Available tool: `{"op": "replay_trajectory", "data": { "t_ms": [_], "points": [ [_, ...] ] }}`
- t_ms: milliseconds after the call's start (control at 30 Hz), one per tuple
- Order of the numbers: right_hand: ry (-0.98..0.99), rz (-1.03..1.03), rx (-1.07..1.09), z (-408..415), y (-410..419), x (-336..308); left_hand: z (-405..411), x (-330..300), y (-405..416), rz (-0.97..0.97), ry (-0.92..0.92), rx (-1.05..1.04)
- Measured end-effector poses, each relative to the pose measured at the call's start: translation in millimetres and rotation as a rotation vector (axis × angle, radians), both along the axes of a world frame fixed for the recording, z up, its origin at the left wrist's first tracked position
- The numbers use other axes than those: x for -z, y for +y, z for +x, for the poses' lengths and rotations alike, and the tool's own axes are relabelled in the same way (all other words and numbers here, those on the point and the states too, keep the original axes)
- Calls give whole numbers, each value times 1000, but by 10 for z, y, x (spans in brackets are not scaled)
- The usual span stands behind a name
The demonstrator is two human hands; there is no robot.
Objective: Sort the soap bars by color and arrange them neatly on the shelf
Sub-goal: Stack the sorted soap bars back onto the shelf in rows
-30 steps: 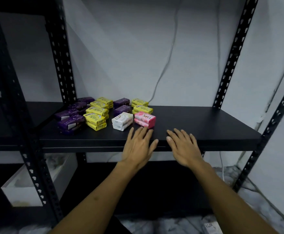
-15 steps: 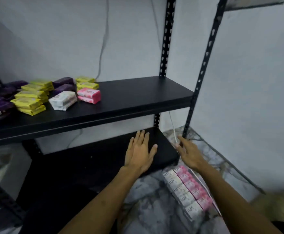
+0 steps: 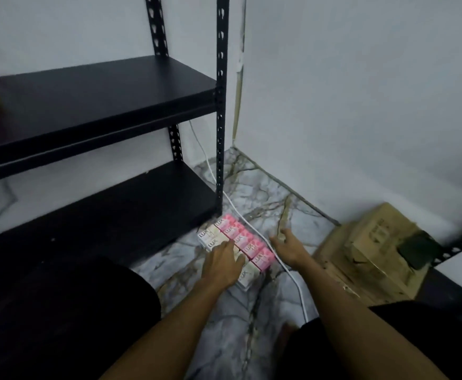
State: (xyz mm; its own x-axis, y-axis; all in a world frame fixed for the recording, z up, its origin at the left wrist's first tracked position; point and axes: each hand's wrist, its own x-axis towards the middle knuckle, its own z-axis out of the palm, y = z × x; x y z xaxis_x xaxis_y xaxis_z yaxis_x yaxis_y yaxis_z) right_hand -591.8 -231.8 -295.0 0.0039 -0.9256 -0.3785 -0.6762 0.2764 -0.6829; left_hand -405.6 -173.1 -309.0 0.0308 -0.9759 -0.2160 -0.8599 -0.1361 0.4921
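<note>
Marble-patterned grey floor (image 3: 251, 325) carries a block of boxed soap bars, one pink row (image 3: 247, 244) and one white row (image 3: 210, 238), lying just at the foot of the black metal shelf rack (image 3: 219, 105). The left hand (image 3: 221, 263) rests on the white row with fingers spread flat, not yet gripping. The right hand (image 3: 287, 246) is just beside the pink row, fingers loose, holding nothing. A white cable (image 3: 293, 275) runs under this right hand, touching the pink boxes. I judge the risks so: lifting many bars at once may let the middle ones slip out, and fingers may catch the cable and drag it.
</note>
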Motion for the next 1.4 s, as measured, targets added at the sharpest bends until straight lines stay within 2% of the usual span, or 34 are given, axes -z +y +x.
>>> {"op": "replay_trajectory", "data": {
  "t_ms": [100,300,533,667,767,833,1000,1133,1267,1400],
  "points": [
    [-57,49,64,-2,-12,285,-155,470,77,93,84,-19],
    [31,150,50,-139,-164,972,-355,1366,-69,167,162,-29],
    [-21,173,254,-224,-645,1627,-420,1650,-350,146,97,-47],
    [-33,136,216,-36,-955,1852,-540,1736,-399,138,1,-29],
    [96,160,121,104,-985,2057,-587,1761,-426,120,-55,-36],
    [163,131,119,178,-866,2083,-577,1796,-388,108,-85,-47],
    [107,146,158,258,-555,2061,-504,1885,-155,149,-25,-135],
    [78,167,138,332,-265,2118,-365,1969,16,270,-10,-113],
    [64,201,2,497,71,1971,-119,1965,264,433,91,-107],
    [84,196,-173,699,263,1972,103,1973,584,527,224,-189]
  ]
}}
